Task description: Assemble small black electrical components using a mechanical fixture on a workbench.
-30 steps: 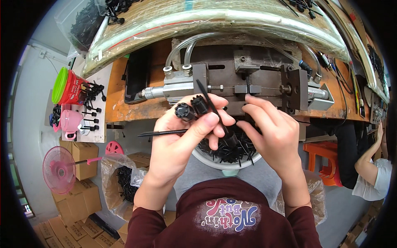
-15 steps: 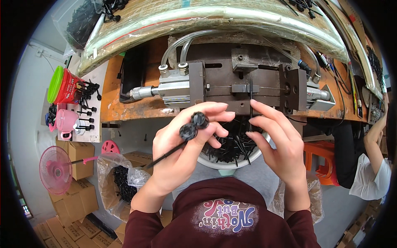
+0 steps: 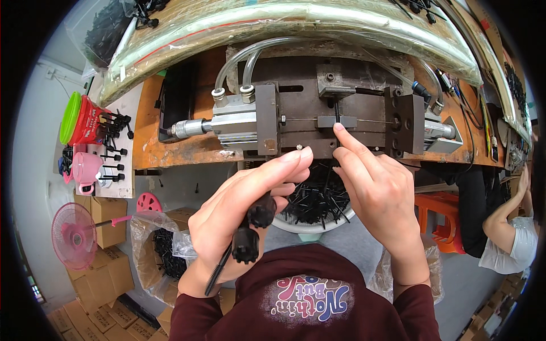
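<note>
Our thin black rod (image 3: pixel 336 111) lies across the small grey block (image 3: pixel 325 122) of the fixture on the bench (image 3: pixel 149 122), just ahead of our right hand (image 3: pixel 376 190). Right index fingertip touches the rod, other fingers bunched narrow; can't tell if they're pinching its near end. Left hand (image 3: pixel 230 202), well left of the rod, is curled round black capped pieces (image 3: pixel 245 244), caps toward us. White basin (image 3: pixel 284 223) of loose black parts (image 3: pixel 315 204) sits below, between our hands.
</note>
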